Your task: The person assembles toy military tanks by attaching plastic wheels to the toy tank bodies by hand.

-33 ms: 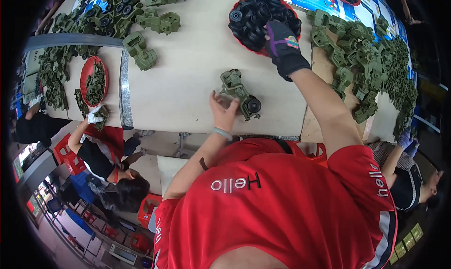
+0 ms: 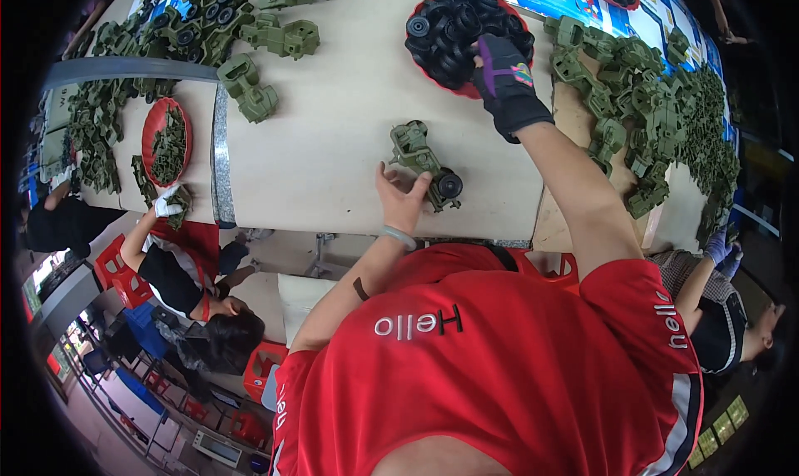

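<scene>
A green plastic toy jeep (image 2: pixel 419 153) sits on the table in front of me, with black wheels (image 2: pixel 449 183) at its near end. My left hand (image 2: pixel 401 203) is bare and closed round the jeep's left side, its thumb lying on the body. Further away and to the right, a red bowl (image 2: pixel 468 94) is heaped with black toy wheels (image 2: pixel 441 50). My right hand (image 2: pixel 505 81), in a black and purple glove, reaches down onto the right side of this heap. Its fingertips are mostly hidden, so whether a wheel is in them does not show.
Green jeep bodies (image 2: pixel 620 101) are piled at the right, and more (image 2: pixel 208 27) lie at the far left. Another red bowl (image 2: pixel 148 147) holds small green parts. One co-worker's white-gloved hand (image 2: pixel 169 203) is at the left; a purple-gloved hand (image 2: pixel 722 255) is at the right.
My left hand has shifted slightly right, bringing its thumb onto the jeep. The gloved right hand has moved a little to the right at the wheel bowl.
</scene>
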`<control>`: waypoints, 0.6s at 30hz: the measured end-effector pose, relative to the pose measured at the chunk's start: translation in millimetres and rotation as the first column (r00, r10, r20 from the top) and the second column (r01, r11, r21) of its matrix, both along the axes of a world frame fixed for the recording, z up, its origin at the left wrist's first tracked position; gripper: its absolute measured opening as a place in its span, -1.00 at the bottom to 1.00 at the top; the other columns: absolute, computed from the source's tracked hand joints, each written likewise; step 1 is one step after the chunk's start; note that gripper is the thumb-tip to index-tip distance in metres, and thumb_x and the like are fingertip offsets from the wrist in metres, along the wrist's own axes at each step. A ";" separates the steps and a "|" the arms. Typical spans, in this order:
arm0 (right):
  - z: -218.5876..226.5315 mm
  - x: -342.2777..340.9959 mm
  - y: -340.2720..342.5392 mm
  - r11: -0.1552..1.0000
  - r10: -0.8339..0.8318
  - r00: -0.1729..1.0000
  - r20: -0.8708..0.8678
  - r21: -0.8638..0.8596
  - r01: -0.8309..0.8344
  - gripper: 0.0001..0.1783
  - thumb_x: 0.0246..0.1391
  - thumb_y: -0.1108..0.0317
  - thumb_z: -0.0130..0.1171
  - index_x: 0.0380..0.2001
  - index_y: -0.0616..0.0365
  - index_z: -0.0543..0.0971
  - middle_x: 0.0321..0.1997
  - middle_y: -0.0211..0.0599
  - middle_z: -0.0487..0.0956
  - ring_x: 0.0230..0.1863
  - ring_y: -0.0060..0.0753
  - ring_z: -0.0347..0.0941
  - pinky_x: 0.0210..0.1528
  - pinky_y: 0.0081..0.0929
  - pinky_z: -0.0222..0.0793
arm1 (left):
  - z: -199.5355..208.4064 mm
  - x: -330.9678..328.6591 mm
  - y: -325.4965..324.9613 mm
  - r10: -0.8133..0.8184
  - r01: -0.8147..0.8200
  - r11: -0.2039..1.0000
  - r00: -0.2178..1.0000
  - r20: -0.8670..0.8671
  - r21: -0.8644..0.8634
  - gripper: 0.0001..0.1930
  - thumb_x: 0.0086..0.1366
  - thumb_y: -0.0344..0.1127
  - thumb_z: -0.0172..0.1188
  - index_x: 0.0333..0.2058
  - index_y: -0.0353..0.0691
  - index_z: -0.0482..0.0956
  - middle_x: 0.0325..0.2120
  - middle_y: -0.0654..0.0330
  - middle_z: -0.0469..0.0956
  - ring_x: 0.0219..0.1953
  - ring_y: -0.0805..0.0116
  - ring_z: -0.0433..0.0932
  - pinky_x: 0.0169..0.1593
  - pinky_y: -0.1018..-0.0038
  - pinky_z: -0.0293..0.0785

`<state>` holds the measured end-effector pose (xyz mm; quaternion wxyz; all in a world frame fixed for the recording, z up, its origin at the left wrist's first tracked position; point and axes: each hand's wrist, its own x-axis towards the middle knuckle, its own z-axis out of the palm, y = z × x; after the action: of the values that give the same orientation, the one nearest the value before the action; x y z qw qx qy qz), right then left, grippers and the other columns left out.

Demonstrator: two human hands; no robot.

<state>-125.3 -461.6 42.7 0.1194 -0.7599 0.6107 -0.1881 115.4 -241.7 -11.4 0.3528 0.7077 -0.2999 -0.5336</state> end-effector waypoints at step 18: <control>19.2 28.8 142.0 0.724 -0.574 0.387 0.722 0.668 -0.173 -0.71 0.34 0.34 0.25 0.06 0.17 0.58 -0.06 -0.32 0.66 -0.06 -0.50 0.58 -0.06 -0.51 0.55 | 22.5 2.3 3.1 -0.584 0.619 0.783 0.765 0.270 -0.063 0.44 -0.06 0.05 0.67 0.56 -0.21 -0.26 -0.05 -0.17 0.55 0.01 -0.15 0.47 0.21 0.08 0.42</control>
<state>-96.5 -319.6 61.9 0.6578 -0.3518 0.5638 -0.3544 117.7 -238.6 11.1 0.1758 0.6038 -0.5897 -0.5067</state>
